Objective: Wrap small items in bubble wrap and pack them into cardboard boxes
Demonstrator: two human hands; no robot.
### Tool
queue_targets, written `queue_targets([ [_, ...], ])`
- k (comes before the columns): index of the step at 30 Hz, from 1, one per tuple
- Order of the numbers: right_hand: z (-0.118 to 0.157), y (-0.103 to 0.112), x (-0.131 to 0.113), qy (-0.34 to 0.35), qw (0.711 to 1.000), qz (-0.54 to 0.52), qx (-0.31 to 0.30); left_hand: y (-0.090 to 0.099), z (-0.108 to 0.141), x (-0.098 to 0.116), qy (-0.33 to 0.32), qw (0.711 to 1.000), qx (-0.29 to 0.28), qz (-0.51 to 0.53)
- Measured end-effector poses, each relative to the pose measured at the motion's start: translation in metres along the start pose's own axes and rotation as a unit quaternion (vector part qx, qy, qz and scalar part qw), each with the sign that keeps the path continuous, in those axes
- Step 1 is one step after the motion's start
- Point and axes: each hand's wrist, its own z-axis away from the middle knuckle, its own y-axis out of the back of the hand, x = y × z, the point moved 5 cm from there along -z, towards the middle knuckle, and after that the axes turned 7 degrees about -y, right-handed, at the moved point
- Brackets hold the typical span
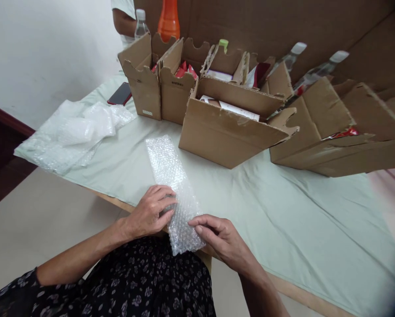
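Note:
A long strip of bubble wrap lies on the pale green cloth, its near end hanging over the table's front edge. On its left side rests my left hand, fingers bent and apart, with the fingertips on the plastic. My right hand pinches the strip's right edge near its lower end between thumb and index finger. Whether anything is wrapped inside the strip cannot be made out.
More bubble wrap lies in a loose pile at the left. Cardboard boxes with packets inside line the back, bottles behind them. A phone lies beside the leftmost box. A person's arm shows at the top.

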Motion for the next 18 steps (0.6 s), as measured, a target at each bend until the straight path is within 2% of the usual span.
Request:
queue_targets([
  [3, -0.003, -0.001, -0.003, -0.005, 0.998, -0.063, 0.005, 0.012, 0.004, 0.005, 0.002, 0.997, 0.042, 0.070],
  [7, -0.013, -0.002, -0.002, -0.027, 0.987, -0.155, 0.016, 0.012, 0.013, 0.008, 0.039, 0.987, -0.003, 0.158],
  [10, -0.022, -0.006, -0.001, -0.026, 0.978, -0.208, 0.004, 0.006, 0.020, 0.009, 0.062, 0.987, -0.007, 0.147],
  [13, -0.032, -0.011, 0.001, -0.013, 0.970, -0.244, -0.005, 0.000, 0.025, 0.005, 0.115, 0.986, 0.040, 0.114],
  [16, -0.041, -0.015, 0.005, -0.021, 0.969, -0.244, -0.020, -0.001, 0.027, -0.004, 0.201, 0.970, 0.105, 0.081],
  [18, -0.046, -0.018, 0.006, -0.029, 0.971, -0.235, -0.032, 0.001, 0.025, -0.008, 0.229, 0.963, 0.124, 0.065],
])
